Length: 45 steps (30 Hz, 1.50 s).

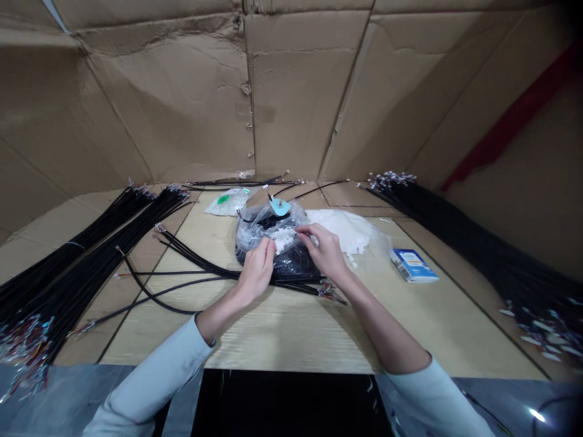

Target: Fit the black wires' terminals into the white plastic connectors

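My left hand (257,270) and my right hand (324,250) hold a white plastic connector strip (283,240) between their fingertips, one at each end. Under the hands lies a clear plastic bag (268,226) stuffed with black cables, with a pale blue tag (279,207) on top. Loose black wires (191,278) with bare, crimped ends cross the board just below my left hand. To the right of my right hand, a clear bag of white connectors (346,233) lies flat.
Thick bundles of black wire (68,276) lie at the left, and another bundle (473,255) runs along the right. A small blue-and-white box (412,266) and a green-labelled bag (228,201) rest on the light wooden board (255,334). Cardboard sheets (300,91) line the back and sides.
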Tool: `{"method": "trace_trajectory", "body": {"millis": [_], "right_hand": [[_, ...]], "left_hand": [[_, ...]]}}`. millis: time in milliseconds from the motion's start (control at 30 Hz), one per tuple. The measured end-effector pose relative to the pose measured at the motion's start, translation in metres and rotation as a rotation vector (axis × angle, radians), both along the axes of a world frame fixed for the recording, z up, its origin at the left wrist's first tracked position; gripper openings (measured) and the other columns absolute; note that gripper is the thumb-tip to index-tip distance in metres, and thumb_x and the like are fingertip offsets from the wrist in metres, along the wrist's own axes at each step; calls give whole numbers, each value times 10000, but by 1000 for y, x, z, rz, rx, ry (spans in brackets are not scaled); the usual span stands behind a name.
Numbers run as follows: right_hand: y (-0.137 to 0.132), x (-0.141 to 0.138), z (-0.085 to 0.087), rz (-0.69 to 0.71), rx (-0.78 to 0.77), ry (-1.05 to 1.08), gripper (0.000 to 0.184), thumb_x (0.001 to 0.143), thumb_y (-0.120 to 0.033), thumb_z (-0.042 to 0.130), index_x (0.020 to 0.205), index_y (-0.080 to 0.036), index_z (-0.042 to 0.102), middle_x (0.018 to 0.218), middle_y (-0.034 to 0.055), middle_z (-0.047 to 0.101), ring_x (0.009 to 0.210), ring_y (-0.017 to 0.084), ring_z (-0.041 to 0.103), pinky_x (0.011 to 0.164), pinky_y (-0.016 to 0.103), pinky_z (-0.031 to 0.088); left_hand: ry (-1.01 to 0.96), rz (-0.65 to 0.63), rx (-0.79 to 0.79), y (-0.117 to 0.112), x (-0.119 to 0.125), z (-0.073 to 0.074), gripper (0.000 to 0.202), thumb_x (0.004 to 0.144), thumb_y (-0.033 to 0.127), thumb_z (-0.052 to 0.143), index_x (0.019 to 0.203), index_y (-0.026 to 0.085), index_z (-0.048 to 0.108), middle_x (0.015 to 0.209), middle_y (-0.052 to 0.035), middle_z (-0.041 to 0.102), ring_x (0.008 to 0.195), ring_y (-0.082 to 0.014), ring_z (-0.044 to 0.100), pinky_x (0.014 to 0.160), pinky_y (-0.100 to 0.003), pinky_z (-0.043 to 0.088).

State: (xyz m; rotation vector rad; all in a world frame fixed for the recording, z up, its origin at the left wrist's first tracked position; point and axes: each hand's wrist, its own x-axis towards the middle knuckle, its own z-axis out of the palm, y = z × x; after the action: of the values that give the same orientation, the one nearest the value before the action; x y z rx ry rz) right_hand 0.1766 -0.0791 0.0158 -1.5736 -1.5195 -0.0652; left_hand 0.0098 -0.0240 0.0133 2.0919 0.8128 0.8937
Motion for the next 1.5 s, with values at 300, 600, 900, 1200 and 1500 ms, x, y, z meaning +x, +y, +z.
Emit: {"method": "trace_trajectory", "body": {"millis": [300,600,900,1200,1500], "right_hand": [[4,10,-8,77,-114,-145,163,856,-186,414,952,-170,545,937,79,610,871,182,577,793,311,442],[-4,11,5,65,-235,-174,212,840,-166,423,1016,-153,541,928,88,624,840,192,589,774,319,447],[-13,7,19,91,-183,-45,156,817,-211,501,939,-187,594,896,51,658,847,182,613,785,325,461],[-3,-25,38,171,-34,605,220,666,-348,674,752,-150,634,696,38,656,587,153,622,578,269,521],[-4,-35,35,201,-136,624,208,651,-301,684,804,-163,708,780,61,686,666,168,631,634,304,534]], "left_hand": [[-63,66,178,11,-4,-2,220,906,256,308,844,175,502,869,-73,542,846,-188,502,794,-284,351],[172,29,152,5,-5,-4,210,909,265,283,829,187,460,767,-66,525,696,-188,523,662,-278,352],[25,39,181,-2,-3,-2,183,888,236,343,839,181,510,910,-78,528,757,-168,509,728,-261,364],[-140,-88,51,-2,-6,6,216,889,267,356,852,172,546,681,-12,529,623,-121,484,641,-216,335],[-372,-103,-484,4,0,-1,252,820,363,490,666,165,471,510,34,341,471,-83,301,466,-196,219]]}}
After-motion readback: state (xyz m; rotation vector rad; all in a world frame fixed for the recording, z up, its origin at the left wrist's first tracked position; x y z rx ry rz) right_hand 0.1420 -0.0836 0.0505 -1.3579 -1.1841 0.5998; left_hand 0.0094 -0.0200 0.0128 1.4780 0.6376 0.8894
